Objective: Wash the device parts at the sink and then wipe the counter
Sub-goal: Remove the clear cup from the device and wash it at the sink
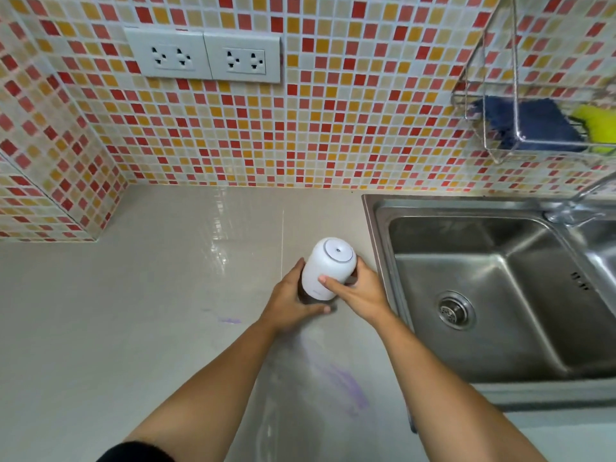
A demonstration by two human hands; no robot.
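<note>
A small white cylindrical device (pixel 328 266) with a round cap and a hole on top stands on the beige counter (pixel 150 295), just left of the sink. My left hand (pixel 291 300) wraps its darker lower part from the left. My right hand (pixel 358 290) grips the white upper body from the right, thumb across its front. The steel sink (pixel 483 328) lies to the right with an empty basin and a drain. Purple smears (pixel 346 385) mark the counter near my forearms, and a smaller purple smear (pixel 230 320) lies further left.
A wire rack (pixel 520 128) on the tiled wall holds a dark blue cloth (pixel 540 123) and a yellow sponge (pixel 596 123). The tap (pixel 573 211) stands at the sink's back right. Two double sockets (pixel 203 55) sit on the wall above the counter.
</note>
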